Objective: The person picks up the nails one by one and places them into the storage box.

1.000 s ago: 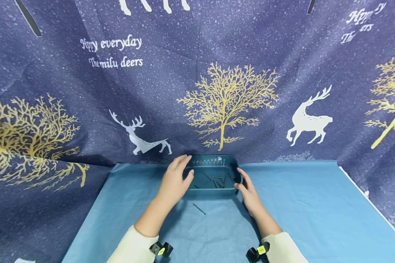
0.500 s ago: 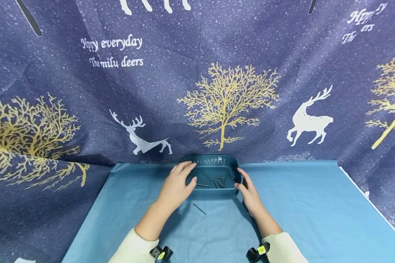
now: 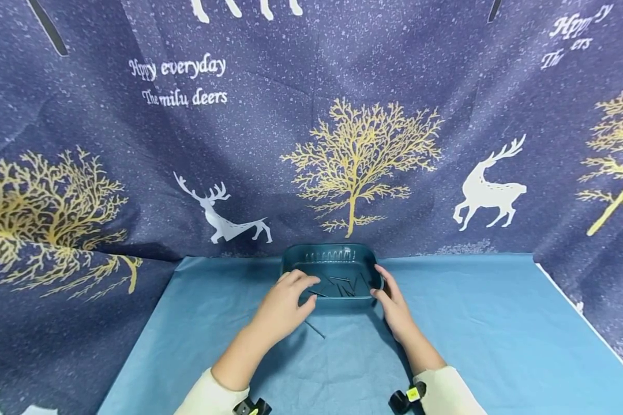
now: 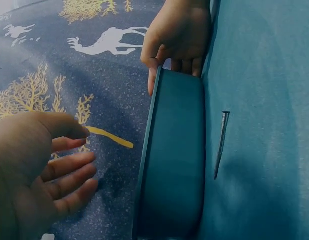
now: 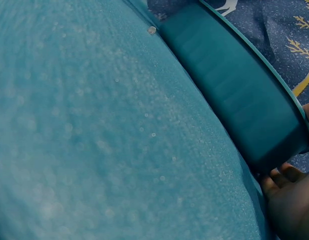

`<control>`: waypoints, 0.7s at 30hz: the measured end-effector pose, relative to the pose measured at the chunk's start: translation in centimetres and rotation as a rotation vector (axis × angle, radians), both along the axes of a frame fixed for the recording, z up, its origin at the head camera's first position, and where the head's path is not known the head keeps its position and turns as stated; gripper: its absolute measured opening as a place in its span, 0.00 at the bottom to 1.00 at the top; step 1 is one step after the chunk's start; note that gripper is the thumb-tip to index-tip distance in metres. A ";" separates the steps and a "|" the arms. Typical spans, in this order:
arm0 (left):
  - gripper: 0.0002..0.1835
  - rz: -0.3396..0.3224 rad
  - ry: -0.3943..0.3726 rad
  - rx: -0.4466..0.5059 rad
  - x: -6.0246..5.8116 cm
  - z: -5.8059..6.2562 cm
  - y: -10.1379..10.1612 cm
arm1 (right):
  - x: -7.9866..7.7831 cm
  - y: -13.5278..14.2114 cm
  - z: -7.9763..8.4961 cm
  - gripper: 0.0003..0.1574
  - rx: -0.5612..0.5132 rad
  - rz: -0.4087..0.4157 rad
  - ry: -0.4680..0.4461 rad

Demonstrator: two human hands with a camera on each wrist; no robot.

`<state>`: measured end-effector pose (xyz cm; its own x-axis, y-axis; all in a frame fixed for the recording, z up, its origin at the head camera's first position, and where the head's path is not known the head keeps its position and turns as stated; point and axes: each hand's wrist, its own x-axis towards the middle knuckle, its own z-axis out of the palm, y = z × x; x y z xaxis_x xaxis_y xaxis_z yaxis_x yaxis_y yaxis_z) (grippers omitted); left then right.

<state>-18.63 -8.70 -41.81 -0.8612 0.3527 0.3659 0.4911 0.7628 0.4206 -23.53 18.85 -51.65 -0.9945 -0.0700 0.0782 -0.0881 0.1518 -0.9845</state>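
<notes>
A dark teal plastic tray [image 3: 337,253] stands at the table's far edge, with several thin dark nails [image 3: 345,288] lying loose on its floor. My left hand [image 3: 285,305] hovers over the tray's near left corner; in the left wrist view its fingers [image 4: 69,167] are loosely bent with nothing between them. My right hand [image 3: 394,305] grips the tray's right end, thumb at the rim and fingers round the outside. One more nail [image 4: 222,145] lies on the cloth in front of the tray, partly overlapped by my left hand in the head view.
A light blue cloth [image 3: 477,323] covers the table. Behind it hangs a dark blue curtain [image 3: 270,144] printed with deer and gold trees, close against the tray's back wall.
My left hand has moved right and nearer to me, from the tray's left end to its near left corner. A nail inside there shows more fully. My right hand stays in place.
</notes>
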 end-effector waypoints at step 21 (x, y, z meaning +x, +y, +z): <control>0.05 -0.176 -0.107 -0.268 0.8 -4.1 1.2 | 0.0 0.1 -0.2 0.38 0.002 0.001 -0.003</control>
<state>-17.83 -7.53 -45.88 -0.8069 0.5712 0.1503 0.5892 0.7605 0.2730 -23.56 18.96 -51.90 -0.9946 -0.0711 0.0754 -0.0856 0.1539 -0.9844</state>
